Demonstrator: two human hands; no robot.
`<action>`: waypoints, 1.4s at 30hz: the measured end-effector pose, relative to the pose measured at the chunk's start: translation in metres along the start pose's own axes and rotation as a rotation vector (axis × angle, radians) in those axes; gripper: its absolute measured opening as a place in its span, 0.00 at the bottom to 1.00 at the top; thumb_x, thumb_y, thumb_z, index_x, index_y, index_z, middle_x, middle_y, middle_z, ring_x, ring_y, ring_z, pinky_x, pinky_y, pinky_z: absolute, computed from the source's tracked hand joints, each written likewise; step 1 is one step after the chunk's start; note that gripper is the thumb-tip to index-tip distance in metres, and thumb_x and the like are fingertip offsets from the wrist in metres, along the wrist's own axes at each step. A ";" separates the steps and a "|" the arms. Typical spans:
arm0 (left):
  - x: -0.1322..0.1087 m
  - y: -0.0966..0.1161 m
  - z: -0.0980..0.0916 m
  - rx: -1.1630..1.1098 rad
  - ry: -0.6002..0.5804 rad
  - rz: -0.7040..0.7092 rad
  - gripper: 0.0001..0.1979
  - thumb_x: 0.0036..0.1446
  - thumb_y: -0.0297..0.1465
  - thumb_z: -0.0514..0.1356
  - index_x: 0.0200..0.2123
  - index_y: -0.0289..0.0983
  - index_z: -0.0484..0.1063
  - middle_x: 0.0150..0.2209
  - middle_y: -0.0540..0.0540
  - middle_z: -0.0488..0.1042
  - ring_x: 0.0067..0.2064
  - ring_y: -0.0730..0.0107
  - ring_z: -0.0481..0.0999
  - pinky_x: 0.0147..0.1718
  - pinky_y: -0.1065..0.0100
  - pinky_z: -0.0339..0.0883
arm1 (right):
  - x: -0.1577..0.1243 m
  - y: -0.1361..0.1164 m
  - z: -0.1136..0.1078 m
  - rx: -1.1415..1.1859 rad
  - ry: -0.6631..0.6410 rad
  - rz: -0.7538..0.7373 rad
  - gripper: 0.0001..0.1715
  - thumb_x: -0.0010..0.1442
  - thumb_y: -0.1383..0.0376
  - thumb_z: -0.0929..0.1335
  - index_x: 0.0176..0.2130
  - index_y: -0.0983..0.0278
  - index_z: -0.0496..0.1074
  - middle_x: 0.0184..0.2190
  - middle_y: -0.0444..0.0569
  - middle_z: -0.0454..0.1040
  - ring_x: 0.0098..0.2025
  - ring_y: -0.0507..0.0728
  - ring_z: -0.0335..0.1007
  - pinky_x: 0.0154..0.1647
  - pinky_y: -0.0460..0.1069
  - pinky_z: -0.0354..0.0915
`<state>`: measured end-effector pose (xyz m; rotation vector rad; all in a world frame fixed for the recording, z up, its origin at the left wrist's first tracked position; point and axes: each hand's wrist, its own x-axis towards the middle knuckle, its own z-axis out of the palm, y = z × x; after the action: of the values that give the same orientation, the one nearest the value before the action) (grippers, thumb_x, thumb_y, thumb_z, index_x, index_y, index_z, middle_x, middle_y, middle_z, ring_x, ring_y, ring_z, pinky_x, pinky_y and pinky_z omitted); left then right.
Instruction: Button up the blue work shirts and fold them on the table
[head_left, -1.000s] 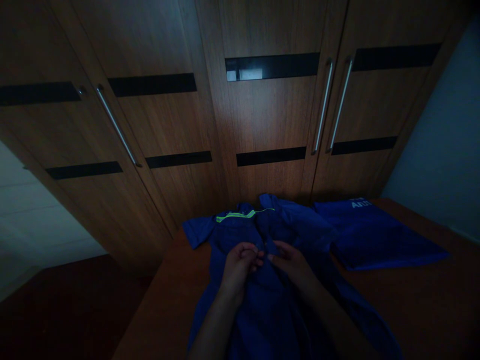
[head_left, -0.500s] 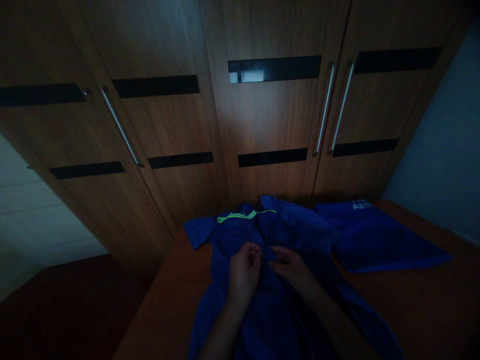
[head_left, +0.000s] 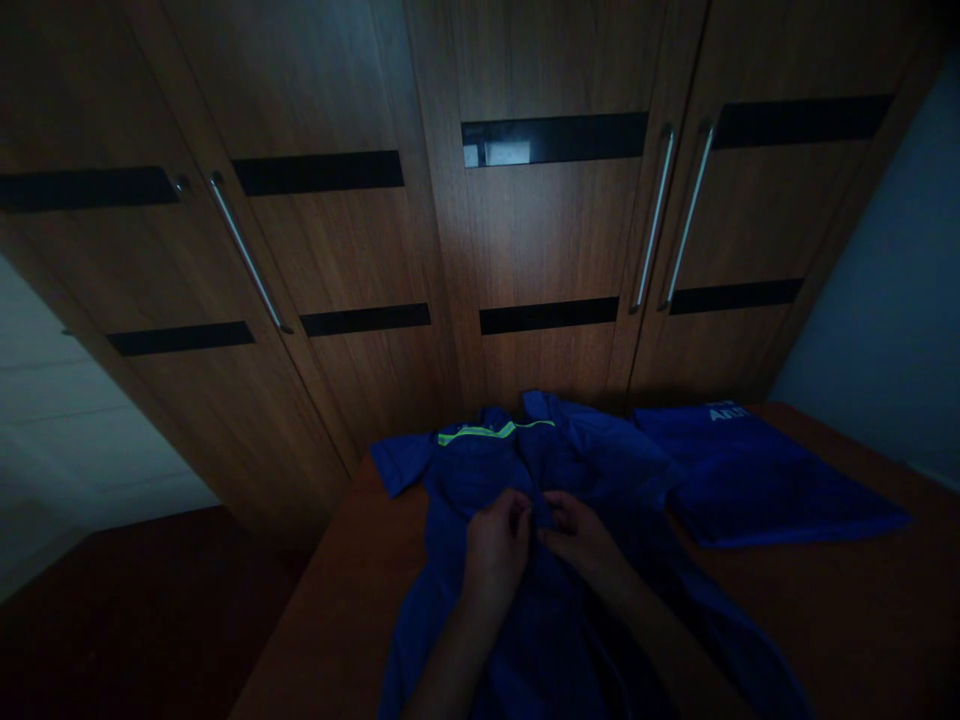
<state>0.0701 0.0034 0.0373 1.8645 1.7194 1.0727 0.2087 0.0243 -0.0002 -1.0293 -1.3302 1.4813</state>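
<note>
A dark blue short-sleeved work garment (head_left: 472, 475) with a yellow-green reflective stripe across its chest lies spread on the brown table (head_left: 337, 590). Over the middle of its front, my left hand (head_left: 499, 545) pinches the fabric along the front opening. Close beside it on the right, my right hand (head_left: 581, 540) grips the facing edge between thumb and fingers. The fingertips of both hands nearly meet. Whatever small fastening might lie between them is too dark to make out.
A folded blue piece (head_left: 772, 490) with pale lettering lies on the table to the right of the garment. Behind the table stands a wooden wardrobe (head_left: 547, 230) with black strips and long metal handles. A pale wall (head_left: 877, 300) is at the right.
My left hand has shifted slightly to the right and down, nearer my right hand. The whole view has moved a little; the garment and folded piece otherwise lie as before.
</note>
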 end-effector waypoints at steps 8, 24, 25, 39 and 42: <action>0.002 -0.009 0.005 -0.252 0.045 -0.079 0.07 0.52 0.24 0.53 0.31 0.37 0.70 0.28 0.49 0.74 0.31 0.69 0.74 0.31 0.71 0.62 | -0.011 -0.011 0.006 -0.115 -0.098 -0.070 0.34 0.48 0.64 0.71 0.54 0.63 0.61 0.22 0.36 0.59 0.25 0.49 0.56 0.24 0.44 0.52; 0.003 -0.007 0.013 -0.607 0.002 -0.214 0.05 0.45 0.31 0.60 0.27 0.36 0.69 0.21 0.54 0.68 0.23 0.76 0.66 0.23 0.75 0.55 | -0.006 -0.021 -0.003 -0.585 0.188 -0.333 0.13 0.59 0.59 0.63 0.35 0.63 0.74 0.33 0.50 0.76 0.36 0.57 0.71 0.40 0.50 0.62; 0.002 -0.006 0.013 -0.608 -0.004 -0.214 0.05 0.44 0.31 0.60 0.26 0.36 0.68 0.20 0.55 0.68 0.23 0.76 0.66 0.23 0.75 0.55 | -0.006 -0.021 -0.004 -0.612 0.200 -0.328 0.13 0.59 0.59 0.63 0.35 0.63 0.74 0.33 0.49 0.76 0.36 0.57 0.71 0.40 0.51 0.62; 0.002 -0.004 0.015 -0.603 -0.067 -0.190 0.04 0.45 0.30 0.60 0.27 0.37 0.67 0.21 0.55 0.67 0.23 0.76 0.67 0.22 0.76 0.56 | -0.005 -0.022 -0.004 -0.296 0.245 -0.209 0.17 0.56 0.52 0.64 0.30 0.62 0.71 0.27 0.46 0.72 0.30 0.55 0.66 0.33 0.48 0.60; 0.001 -0.004 0.014 -0.475 -0.034 -0.135 0.02 0.47 0.29 0.59 0.27 0.37 0.68 0.22 0.54 0.68 0.25 0.74 0.68 0.24 0.75 0.59 | -0.003 -0.022 -0.004 -0.176 0.153 -0.137 0.16 0.55 0.53 0.65 0.27 0.63 0.68 0.21 0.42 0.65 0.25 0.52 0.60 0.26 0.46 0.56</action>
<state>0.0776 0.0077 0.0259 1.4416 1.3929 1.2541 0.2152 0.0235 0.0217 -1.1162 -1.4099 1.1761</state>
